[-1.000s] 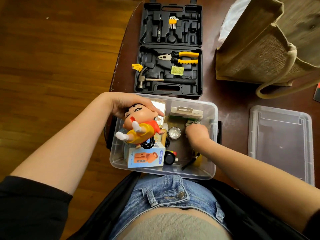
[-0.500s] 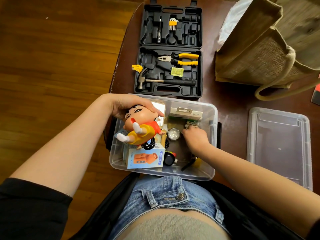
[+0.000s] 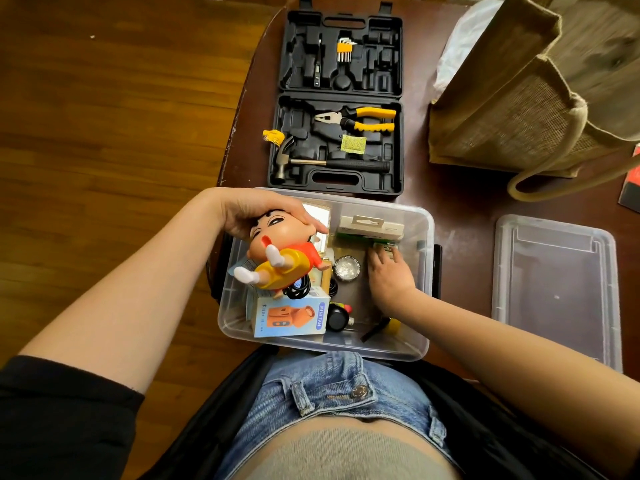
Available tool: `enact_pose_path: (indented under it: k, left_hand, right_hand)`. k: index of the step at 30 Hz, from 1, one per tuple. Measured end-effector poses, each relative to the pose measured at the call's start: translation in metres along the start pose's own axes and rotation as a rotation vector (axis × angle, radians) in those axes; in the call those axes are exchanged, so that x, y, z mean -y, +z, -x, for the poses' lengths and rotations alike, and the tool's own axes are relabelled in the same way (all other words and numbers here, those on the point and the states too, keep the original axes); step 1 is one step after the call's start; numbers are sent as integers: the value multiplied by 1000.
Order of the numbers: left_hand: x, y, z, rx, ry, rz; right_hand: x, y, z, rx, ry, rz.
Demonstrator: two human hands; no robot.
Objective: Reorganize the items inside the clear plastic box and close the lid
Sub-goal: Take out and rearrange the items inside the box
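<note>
1. I see the clear plastic box [image 3: 424, 271] open on the near edge of the dark table [image 3: 460, 202], right in front of the person's lap.
2. The left hand [image 3: 252, 213] has its fingers curled over the head of a cartoon figure [image 3: 277, 258], holding it tilted above the box's left half.
3. The right hand [image 3: 389, 275] reaches down inside the box on the right; its fingertips touch a small green-labelled item [image 3: 386, 247], but I cannot tell whether they pinch it or only press on it.
4. Inside the box lie a mini fan carton [image 3: 291, 315], a round silver tin [image 3: 347, 268] and a white pack [image 3: 370, 226] against the far wall.
5. The lid [image 3: 554, 289] lies flat on the table to the right, apart from the box.
6. An open black tool case [image 3: 339, 98] sits just beyond the box, a woven bag [image 3: 519, 109] to its right.
</note>
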State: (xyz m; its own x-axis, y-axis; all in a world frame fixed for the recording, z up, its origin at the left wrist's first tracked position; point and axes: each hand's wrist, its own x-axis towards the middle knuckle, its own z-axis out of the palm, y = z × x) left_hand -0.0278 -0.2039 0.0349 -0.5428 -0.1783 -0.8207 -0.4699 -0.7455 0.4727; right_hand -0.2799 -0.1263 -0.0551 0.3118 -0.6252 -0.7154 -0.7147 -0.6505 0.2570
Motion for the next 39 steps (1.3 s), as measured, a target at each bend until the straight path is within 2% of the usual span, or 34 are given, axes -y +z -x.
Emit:
enact_pose_path:
  k: [3,6,8,10,17,22,30,39]
  left_hand:
    - [0,-1,0,10,-1,0]
    - [0,-2,-1,15,1,-4]
    - [1,-2,-1,15,2,0]
    - [1,-2,-1,13,1,4]
    - [-2,2,1,-1,-11,10]
    - [-3,5,2,-10,-13,7]
    - [-4,6,4,-19,-16,1]
    - [-5,7,4,-17,-8,-6]
  right_hand:
    - [0,-8,4,-61,17,-97]
    - [0,-13,6,-176,-8,-357]
    - [2,-15,8,-94,-55,-582]
    - [8,-15,9,17,-111,-660]
    - [33,-10,3,-27,-159,-355]
    - [42,-1,-1,-83,-149,-323]
    - [24,-8,-1,-68,-160,-187]
    - [-21,-20,2,-24,54,-197]
